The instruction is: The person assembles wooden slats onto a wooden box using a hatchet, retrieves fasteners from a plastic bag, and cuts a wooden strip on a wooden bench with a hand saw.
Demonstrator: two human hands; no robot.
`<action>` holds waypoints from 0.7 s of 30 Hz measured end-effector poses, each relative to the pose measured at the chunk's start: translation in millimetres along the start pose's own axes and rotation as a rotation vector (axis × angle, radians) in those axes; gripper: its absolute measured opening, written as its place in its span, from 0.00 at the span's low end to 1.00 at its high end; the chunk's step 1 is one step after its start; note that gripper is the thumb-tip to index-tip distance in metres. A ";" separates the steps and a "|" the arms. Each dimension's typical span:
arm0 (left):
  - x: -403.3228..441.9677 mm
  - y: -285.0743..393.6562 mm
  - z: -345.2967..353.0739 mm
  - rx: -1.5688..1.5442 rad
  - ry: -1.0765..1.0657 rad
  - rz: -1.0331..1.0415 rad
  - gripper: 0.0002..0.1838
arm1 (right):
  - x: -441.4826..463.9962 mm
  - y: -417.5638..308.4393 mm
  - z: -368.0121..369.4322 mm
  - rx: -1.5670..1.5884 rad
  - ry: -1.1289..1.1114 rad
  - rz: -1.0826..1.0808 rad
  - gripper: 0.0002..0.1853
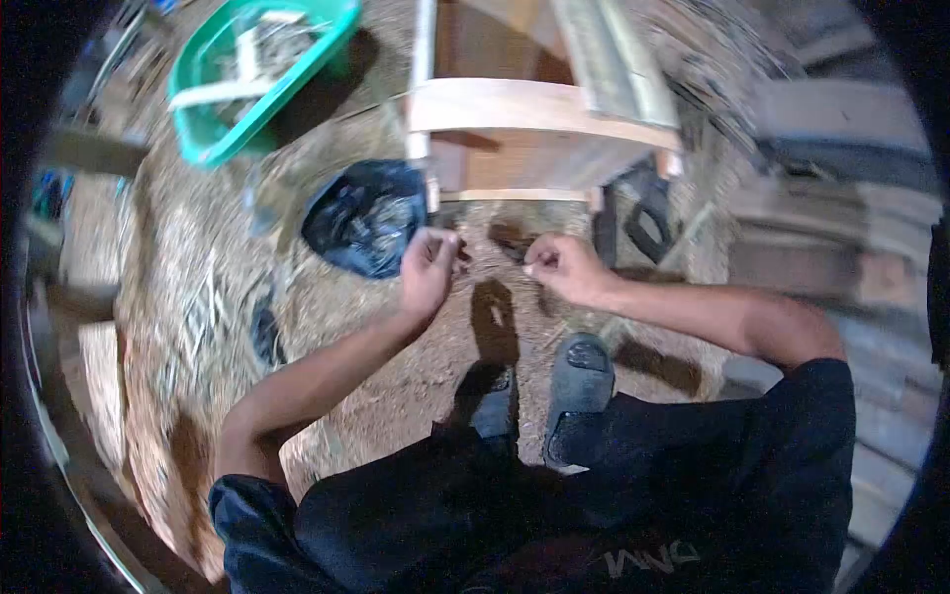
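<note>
Both hands hang in front of me, apart from each other, over the ground strewn with shavings. My left hand [431, 265] has its fingers curled, beside the right edge of a black bag [368, 220]; whatever it holds, if anything, is too small to make out. The fingers of my right hand [566, 267] are pinched together, with something too small to name at their tips. Just beyond both hands stands a wooden frame [539, 107] with a pale curved front rail and panels behind it. Neither hand visibly touches the frame.
A green tub [269, 74] with scraps and wood pieces stands at the upper left. Stacked boards [811, 247] lie along the right side. A dark object [648, 220] lies right of the frame. Rough slabs [158, 436] line the left. My shoes [579, 386] are below my hands.
</note>
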State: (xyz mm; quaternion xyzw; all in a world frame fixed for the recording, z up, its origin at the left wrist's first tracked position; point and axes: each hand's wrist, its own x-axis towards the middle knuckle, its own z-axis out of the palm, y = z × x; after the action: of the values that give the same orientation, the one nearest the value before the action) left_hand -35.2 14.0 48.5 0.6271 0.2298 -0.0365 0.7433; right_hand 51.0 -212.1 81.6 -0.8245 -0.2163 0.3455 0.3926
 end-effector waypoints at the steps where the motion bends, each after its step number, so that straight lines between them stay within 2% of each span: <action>1: 3.1 -5.3 19.3 0.025 -0.150 0.068 0.09 | -9.5 19.5 -19.9 -0.073 0.064 0.008 0.07; 2: 7.3 -11.5 41.2 0.089 -0.211 0.066 0.11 | -15.9 41.9 -34.9 -0.085 0.186 -0.015 0.08; 3: 8.0 -6.7 63.4 0.153 -0.263 0.065 0.12 | -22.4 42.4 -46.9 0.025 0.306 0.184 0.07; 4: 23.8 -13.9 79.3 0.264 -0.389 0.192 0.08 | -23.0 62.3 -55.0 -0.071 0.447 0.064 0.08; 5: 36.9 -20.2 90.3 0.294 -0.467 0.174 0.08 | -21.9 81.6 -59.9 -0.171 0.581 -0.052 0.10; 7: 53.0 8.1 123.0 0.359 -0.617 0.145 0.07 | -13.9 112.5 -65.7 -0.286 0.666 0.106 0.16; 8: 69.3 -1.0 136.9 0.314 -0.636 0.283 0.07 | -0.5 129.3 -70.4 -0.331 0.612 0.228 0.22; 11: 79.1 13.8 164.7 0.493 -0.535 0.466 0.07 | 9.8 107.2 -64.3 -0.419 0.389 0.488 0.26; 12: 69.7 31.3 171.4 0.369 -0.578 0.255 0.07 | 13.4 108.6 -60.4 -0.389 0.432 0.488 0.27; 16: 60.1 42.0 171.8 0.388 -0.621 0.420 0.08 | 28.7 141.0 -39.9 -0.240 0.542 0.451 0.32; 17: 48.8 57.7 170.1 0.396 -0.662 0.332 0.07 | 30.9 150.4 -46.6 -0.206 0.556 0.424 0.33; 18: 38.9 68.4 169.5 0.366 -0.673 0.340 0.07 | 20.3 137.3 -65.5 -0.163 0.370 0.397 0.27; 19: 33.5 80.7 167.7 0.333 -0.682 0.352 0.06 | 9.9 119.1 -76.1 -0.012 0.396 0.404 0.26; 21: 24.5 126.0 160.7 0.409 -0.648 0.593 0.05 | -10.9 88.9 -82.0 0.288 0.429 0.416 0.24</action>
State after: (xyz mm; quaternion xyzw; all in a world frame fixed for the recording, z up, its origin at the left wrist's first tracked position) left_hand 77.3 -106.3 171.7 0.7553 -0.2141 -0.0612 0.6164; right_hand 112.0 -313.0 52.3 -0.8410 0.0954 0.2636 0.4627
